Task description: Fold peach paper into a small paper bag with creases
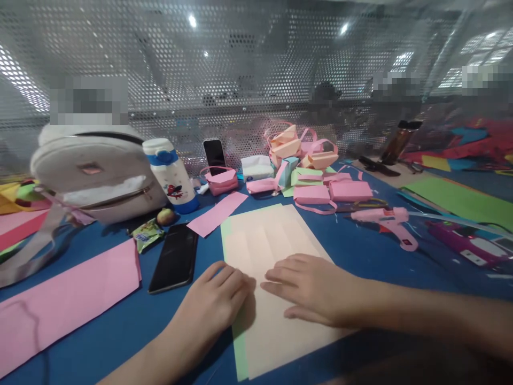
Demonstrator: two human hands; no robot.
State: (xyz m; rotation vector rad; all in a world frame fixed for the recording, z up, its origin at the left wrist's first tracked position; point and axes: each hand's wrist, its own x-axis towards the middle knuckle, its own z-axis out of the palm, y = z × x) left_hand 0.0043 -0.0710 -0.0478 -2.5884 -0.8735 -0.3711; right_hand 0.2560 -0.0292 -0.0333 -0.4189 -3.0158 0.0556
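Note:
A cream paper sheet [276, 337] with faint crease lines lies on the blue table. A light green sheet [240, 355] shows from under its left and upper edges. My right hand [308, 289] rests flat on the cream paper, its fingers stretched out and slightly apart. At the left edge of the paper is my left hand [224, 294], its fingers curled and close together. Whatever the left fingertips may hold is hidden.
Left stand a black phone [174, 259], pink paper [80, 294], a snack packet [147, 235], a bottle [172, 179] and a backpack [108, 187]. Small paper bags [312, 193] are piled behind. Right lie a pink glue gun [387, 216] and a purple power strip [465, 243].

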